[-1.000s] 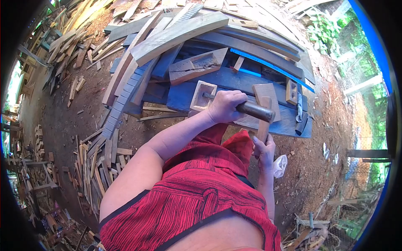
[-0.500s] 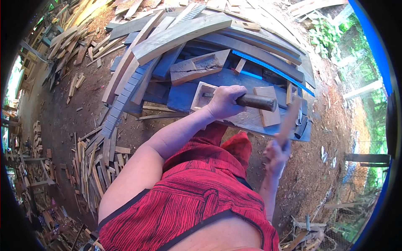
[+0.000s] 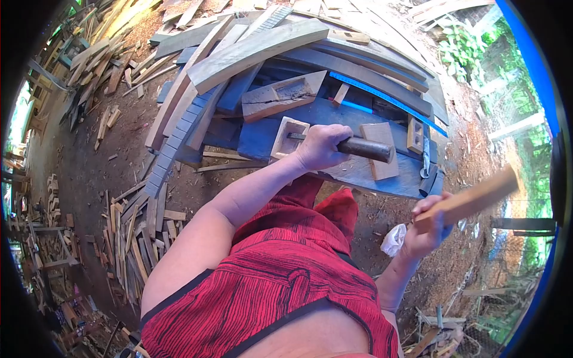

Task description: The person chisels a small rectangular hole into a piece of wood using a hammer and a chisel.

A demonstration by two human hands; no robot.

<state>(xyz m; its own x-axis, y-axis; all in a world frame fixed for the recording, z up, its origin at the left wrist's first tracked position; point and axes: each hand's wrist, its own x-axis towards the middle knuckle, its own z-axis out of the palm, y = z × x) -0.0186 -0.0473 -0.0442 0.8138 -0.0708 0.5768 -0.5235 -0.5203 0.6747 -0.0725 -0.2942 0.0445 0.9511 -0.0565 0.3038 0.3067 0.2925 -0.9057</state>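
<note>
My left hand (image 3: 323, 146) is closed around a chisel (image 3: 371, 149), its dark round handle pointing right. The chisel's blade reaches left into the hollow of a pale wooden block (image 3: 279, 142) on the blue-grey bench. Out to the right, beyond the bench's near corner, my right hand (image 3: 427, 232) grips a squared wooden club (image 3: 471, 200) by its lower end. The club tilts up and right, apart from the chisel handle, its far end blurred. A flat wooden piece (image 3: 385, 169) lies behind the handle.
A larger hollowed block (image 3: 283, 95) sits farther back on the bench (image 3: 340, 119). Long boards (image 3: 256, 53) are stacked behind. A small slotted block (image 3: 415, 135) stands at the right, near a blue ruler-like strip (image 3: 388, 102). Wood offcuts (image 3: 128, 238) cover ground at left.
My right hand has swung the wooden club outward to the right and down, away from the chisel handle. The left hand and chisel have stayed almost in place.
</note>
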